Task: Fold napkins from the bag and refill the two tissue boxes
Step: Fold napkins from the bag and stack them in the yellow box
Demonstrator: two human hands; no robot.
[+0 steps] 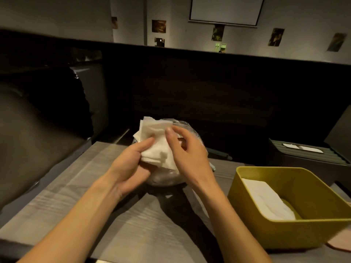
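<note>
My left hand (131,164) grips a bunch of white napkins (153,141) from below, thumb on top. The fingers of my right hand (185,149) pinch the napkins' upper right edge. Both hands hover over a clear plastic bag (163,177) of napkins that rests on the grey table (79,186). To the right stands an open yellow tissue box (281,236) with folded white napkins (266,200) lying inside it. A dark green ribbed box lid (311,154) with a slot lies farther back on the right.
A dark sofa seat (34,133) borders the table on the left. A dark partition wall (209,88) rises behind the table. Something pink (340,242) shows at the right edge beside the yellow box.
</note>
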